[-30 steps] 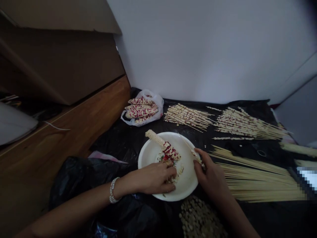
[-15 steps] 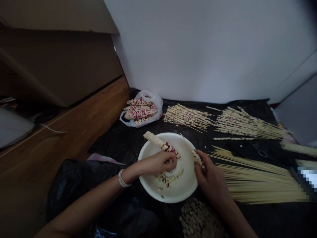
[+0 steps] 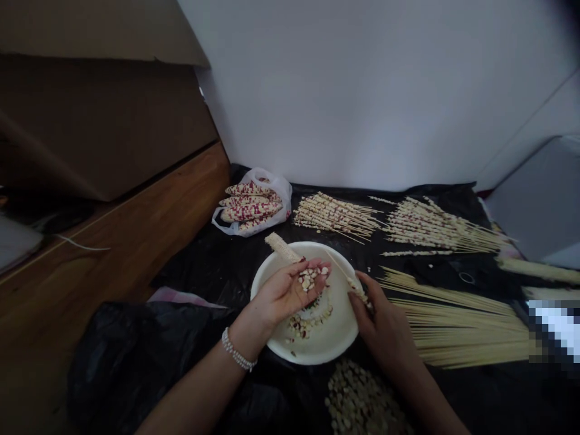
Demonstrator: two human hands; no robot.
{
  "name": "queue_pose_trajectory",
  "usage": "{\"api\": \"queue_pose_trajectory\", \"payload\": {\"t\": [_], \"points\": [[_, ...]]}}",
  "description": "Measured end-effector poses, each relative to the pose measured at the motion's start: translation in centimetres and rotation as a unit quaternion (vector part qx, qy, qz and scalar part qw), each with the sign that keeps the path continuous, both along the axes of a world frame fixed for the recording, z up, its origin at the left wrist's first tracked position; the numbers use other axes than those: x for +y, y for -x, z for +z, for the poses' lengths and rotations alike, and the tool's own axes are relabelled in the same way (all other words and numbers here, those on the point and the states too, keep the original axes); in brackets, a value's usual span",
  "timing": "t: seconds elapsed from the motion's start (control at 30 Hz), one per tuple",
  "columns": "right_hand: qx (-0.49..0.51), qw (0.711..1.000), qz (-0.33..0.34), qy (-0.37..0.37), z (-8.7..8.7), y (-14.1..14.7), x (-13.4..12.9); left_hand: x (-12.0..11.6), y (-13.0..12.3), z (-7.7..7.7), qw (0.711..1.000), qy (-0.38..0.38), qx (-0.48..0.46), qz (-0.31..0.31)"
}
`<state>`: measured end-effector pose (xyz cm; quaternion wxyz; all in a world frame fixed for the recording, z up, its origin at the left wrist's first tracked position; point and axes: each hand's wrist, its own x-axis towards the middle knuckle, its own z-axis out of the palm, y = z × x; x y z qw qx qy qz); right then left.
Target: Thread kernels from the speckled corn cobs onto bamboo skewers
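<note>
My left hand (image 3: 281, 293) is turned palm up and cupped over the white bowl (image 3: 348, 339). Loose corn kernels (image 3: 310, 279), cream and dark red, lie in its palm. Behind the fingers, a partly stripped corn cob (image 3: 283, 246) leans on the bowl's far rim, its lower part hidden. At the bowl's right rim, my right hand (image 3: 385, 317) is closed on a thin skewer (image 3: 336, 264) whose lower part carries threaded kernels. The skewer's bare tip points up and left over the bowl. More kernels (image 3: 302, 326) lie at the bottom of the bowl.
Beyond the bowl stand a plastic bag (image 3: 285, 196) of speckled cobs and two piles of kernel-threaded skewers (image 3: 333, 214). Bare skewers (image 3: 457, 332) lie to the right. Round pieces (image 3: 357, 399) sit in front. Black sheeting (image 3: 194, 266) covers the floor.
My left hand has turned from a closed, downward grasp at the cob to palm up, showing kernels. My right hand keeps hold of the skewer. The view has shifted slightly.
</note>
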<state>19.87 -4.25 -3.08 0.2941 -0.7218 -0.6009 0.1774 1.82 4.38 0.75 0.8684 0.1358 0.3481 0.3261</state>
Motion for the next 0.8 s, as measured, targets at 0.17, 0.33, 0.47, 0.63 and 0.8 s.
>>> {"api": "queue_pose_trajectory", "payload": {"t": [0.17,0.33,0.47,0.63,0.8], "points": [[-0.004,0.999,-0.023,-0.040,1.0,-0.9,-0.4,-0.1,0.6,-0.4,0.998,0.012,-0.056,-0.022],[-0.049,0.981,-0.039,-0.184,4.8,-1.8,-1.2,0.1,0.9,-0.7,0.995,0.013,-0.098,-0.032],[-0.040,0.979,-0.009,-0.201,7.8,-1.1,-0.1,-0.2,0.9,-0.7,0.998,0.001,-0.068,-0.014],[-0.002,0.982,0.122,-0.147,6.5,0.5,2.8,-0.6,0.8,-0.5,0.998,-0.029,-0.048,-0.020],[-0.003,0.974,0.190,-0.124,4.1,1.1,4.0,-0.9,0.8,-0.1,0.998,-0.044,-0.037,-0.031]]}}
